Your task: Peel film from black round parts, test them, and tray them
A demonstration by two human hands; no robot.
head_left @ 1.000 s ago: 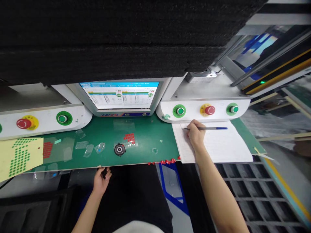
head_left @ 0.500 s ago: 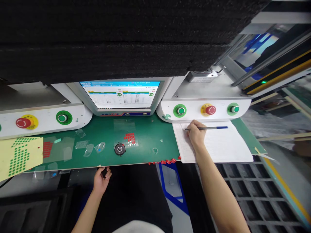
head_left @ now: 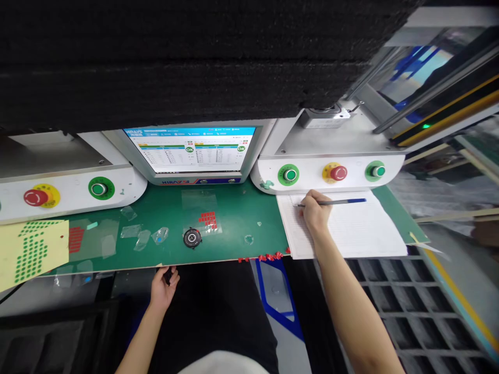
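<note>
Silver-barrelled pen with a blue cap end (head_left: pixel 335 202) sits pinched in the fingers of the right hand (head_left: pixel 315 214), the fingers closed round it near the tip and the tip down on the white ruled paper pad (head_left: pixel 358 231). That pad lies at the right end of the green bench mat (head_left: pixel 234 218), its near edge reaching the mat's front edge and its far edge just under the white control panel (head_left: pixel 327 174) with two green buttons and a red stop button.

The left hand (head_left: pixel 163 287) is below the mat's front edge, near its middle, curled round a small dark object (head_left: pixel 168 275) too hidden to identify; the fingers are closed on it.

On the mat, a small round black part (head_left: pixel 192 238) rests near the front edge, just beside a clear sheet of red stickers (head_left: pixel 208 220). Scraps of clear film (head_left: pixel 142 239) lie to its left. A yellow sheet of green dot stickers (head_left: pixel 29 249) overhangs the left end. At the mat's back edge stands a monitor (head_left: pixel 191 153) showing tables and green OK marks.
</note>
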